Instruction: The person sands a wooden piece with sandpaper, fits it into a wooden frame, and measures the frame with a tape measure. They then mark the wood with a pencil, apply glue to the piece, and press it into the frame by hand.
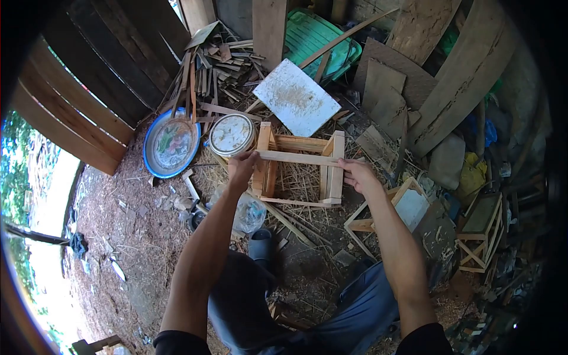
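A light wooden slat (pixel 299 158) lies level across the upper part of a small wooden frame (pixel 335 177). Its left end is pinched in my left hand (pixel 242 168), beside the frame's left post. At the other end, my right hand (pixel 358 175) has its fingers on the slat, near the frame's right post. The frame is open in the middle, and straw shows on the ground through it. Whether the slat rests on the frame or is held just above it, I cannot tell.
A round tin (pixel 231 135) and a blue-rimmed tray (pixel 171 143) are on the left. Behind the frame lies a white board (pixel 297 97). Wood scraps (pixel 228 68) are heaped at the back. Another wooden frame with a pale panel (pixel 411 207) stands right, and a plastic bag (pixel 249 213) lies near my feet.
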`<control>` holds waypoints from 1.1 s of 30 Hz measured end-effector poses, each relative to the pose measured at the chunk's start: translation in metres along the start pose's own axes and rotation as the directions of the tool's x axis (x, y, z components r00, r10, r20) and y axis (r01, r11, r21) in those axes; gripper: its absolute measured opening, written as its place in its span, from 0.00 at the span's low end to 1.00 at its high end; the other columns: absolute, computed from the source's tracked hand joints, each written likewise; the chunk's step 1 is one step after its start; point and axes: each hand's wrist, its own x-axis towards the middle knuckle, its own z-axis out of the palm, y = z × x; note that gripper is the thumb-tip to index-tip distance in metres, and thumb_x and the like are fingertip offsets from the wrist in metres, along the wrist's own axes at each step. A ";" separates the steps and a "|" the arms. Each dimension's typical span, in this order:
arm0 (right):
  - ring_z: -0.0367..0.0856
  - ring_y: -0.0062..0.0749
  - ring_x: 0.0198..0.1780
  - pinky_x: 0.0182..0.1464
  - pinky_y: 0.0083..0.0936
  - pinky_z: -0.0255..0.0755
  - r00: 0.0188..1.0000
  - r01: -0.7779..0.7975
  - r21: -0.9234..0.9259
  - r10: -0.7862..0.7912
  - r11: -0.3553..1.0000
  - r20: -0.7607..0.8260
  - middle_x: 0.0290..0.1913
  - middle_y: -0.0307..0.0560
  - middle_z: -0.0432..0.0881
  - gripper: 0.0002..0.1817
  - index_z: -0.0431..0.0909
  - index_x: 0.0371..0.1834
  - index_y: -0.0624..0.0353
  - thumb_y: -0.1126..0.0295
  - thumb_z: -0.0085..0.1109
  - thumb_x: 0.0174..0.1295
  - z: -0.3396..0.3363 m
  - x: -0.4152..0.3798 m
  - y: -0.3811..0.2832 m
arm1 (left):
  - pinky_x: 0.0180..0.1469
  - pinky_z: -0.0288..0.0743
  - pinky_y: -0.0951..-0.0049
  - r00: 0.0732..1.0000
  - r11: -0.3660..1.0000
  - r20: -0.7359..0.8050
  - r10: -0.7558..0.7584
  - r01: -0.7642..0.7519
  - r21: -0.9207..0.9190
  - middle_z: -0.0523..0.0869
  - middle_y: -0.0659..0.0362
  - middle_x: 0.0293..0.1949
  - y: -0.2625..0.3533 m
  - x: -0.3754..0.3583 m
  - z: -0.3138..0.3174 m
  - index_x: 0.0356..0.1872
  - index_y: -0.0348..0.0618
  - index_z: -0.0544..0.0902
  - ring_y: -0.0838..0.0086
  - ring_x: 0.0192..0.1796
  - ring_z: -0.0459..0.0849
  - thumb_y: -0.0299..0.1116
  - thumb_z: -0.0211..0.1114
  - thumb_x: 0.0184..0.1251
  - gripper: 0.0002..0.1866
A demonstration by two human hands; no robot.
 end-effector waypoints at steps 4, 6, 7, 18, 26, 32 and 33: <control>0.77 0.36 0.51 0.59 0.39 0.66 0.999 -0.011 -0.017 0.010 1.000 -0.040 0.49 0.49 0.78 0.19 0.73 0.52 0.64 0.69 0.63 0.59 0.002 0.000 0.000 | 0.23 0.61 0.82 0.997 0.998 0.066 -0.029 0.033 -0.057 0.78 0.66 0.25 0.009 -0.008 0.000 0.39 0.39 0.82 0.85 0.23 0.68 0.37 0.65 0.63 0.12; 0.76 0.37 0.51 0.60 0.39 0.66 0.998 -0.023 -0.041 0.020 0.999 -0.061 0.48 0.49 0.78 0.19 0.73 0.51 0.64 0.70 0.63 0.59 0.002 -0.003 -0.001 | 0.25 0.63 0.81 0.988 0.994 0.130 -0.081 0.089 -0.056 0.79 0.65 0.26 0.010 -0.004 -0.006 0.37 0.42 0.81 0.84 0.24 0.71 0.38 0.65 0.63 0.10; 0.76 0.37 0.51 0.60 0.40 0.65 0.997 -0.028 -0.051 0.024 0.998 -0.068 0.48 0.49 0.78 0.19 0.72 0.51 0.64 0.70 0.64 0.59 0.004 -0.006 -0.001 | 0.26 0.65 0.81 0.982 0.992 0.160 -0.105 0.115 -0.053 0.79 0.65 0.26 0.010 -0.003 -0.010 0.37 0.43 0.80 0.83 0.25 0.72 0.38 0.65 0.63 0.10; 0.81 0.33 0.38 0.41 0.31 0.79 0.984 0.149 -0.369 -0.174 0.917 -0.035 0.38 0.47 0.80 0.15 0.75 0.42 0.66 0.71 0.67 0.55 0.004 -0.058 0.020 | 0.36 0.80 0.72 0.926 0.954 0.284 -0.247 0.182 0.237 0.81 0.63 0.29 0.044 -0.045 -0.049 0.35 0.41 0.81 0.77 0.32 0.81 0.34 0.67 0.59 0.08; 0.78 0.19 0.29 0.29 0.18 0.74 0.835 0.423 -0.425 -0.526 0.800 -0.161 0.30 0.42 0.81 0.10 0.77 0.37 0.68 0.73 0.64 0.57 0.013 -0.089 0.095 | 0.33 0.82 0.73 0.896 0.941 0.351 -0.272 0.171 0.291 0.86 0.51 0.35 0.034 -0.062 -0.071 0.35 0.32 0.82 0.71 0.31 0.86 0.27 0.67 0.57 0.09; 0.76 0.19 0.28 0.31 0.19 0.72 0.781 0.454 -0.459 -0.589 0.764 -0.207 0.29 0.41 0.81 0.08 0.78 0.35 0.67 0.73 0.64 0.57 0.018 -0.107 0.108 | 0.36 0.84 0.73 0.912 0.941 0.330 -0.245 0.142 0.306 0.86 0.50 0.32 0.034 -0.078 -0.072 0.39 0.28 0.81 0.68 0.35 0.87 0.25 0.65 0.58 0.10; 0.77 0.20 0.28 0.31 0.20 0.71 0.788 0.455 -0.414 -0.573 0.789 -0.225 0.28 0.43 0.82 0.09 0.79 0.34 0.68 0.73 0.65 0.57 0.018 -0.103 0.107 | 0.36 0.84 0.73 0.918 0.943 0.324 -0.229 0.128 0.307 0.86 0.50 0.32 0.033 -0.079 -0.072 0.39 0.28 0.81 0.69 0.34 0.87 0.25 0.65 0.59 0.10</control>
